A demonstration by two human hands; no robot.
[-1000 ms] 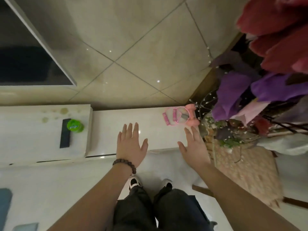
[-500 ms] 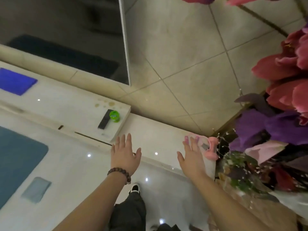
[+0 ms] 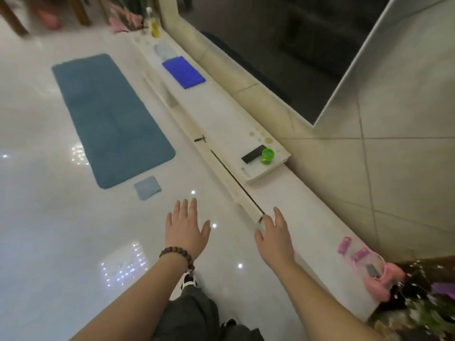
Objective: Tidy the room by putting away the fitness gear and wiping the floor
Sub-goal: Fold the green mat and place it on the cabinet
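Both hands out in front, palms down, nothing in either. The left hand [image 3: 186, 230], beaded bracelet [image 3: 177, 255] at the wrist, has its grip apart, fingers spread over the glossy white floor [image 3: 61, 242]. The right hand [image 3: 275, 236] is flat and open too, grip apart, hovering at the near edge of the long low ledge [image 3: 307, 212] along the wall. Below them, dark trousers and a shoe tip.

To the right, on the near end of that ledge, sits the pink fitness gear [image 3: 369, 269]: what looks like a clear ring with pink grips beside a pink dumbbell, though it is blurred. It is just beside the purple flowers [image 3: 438, 299] in the right corner and well apart from the right hand.

Further along, a small grey-blue cloth [image 3: 147, 187] lies on the floor, touching or nearly touching the near corner of the teal mat [image 3: 108, 119].

On the raised slab of the ledge, a green round container [image 3: 267, 156] stands against a black flat bar [image 3: 253, 154]; its contents cannot be made out.

Farther still, a bright blue folded cloth [image 3: 183, 72] on the ledge, then a yellow bottle [image 3: 155, 25] at the far end.
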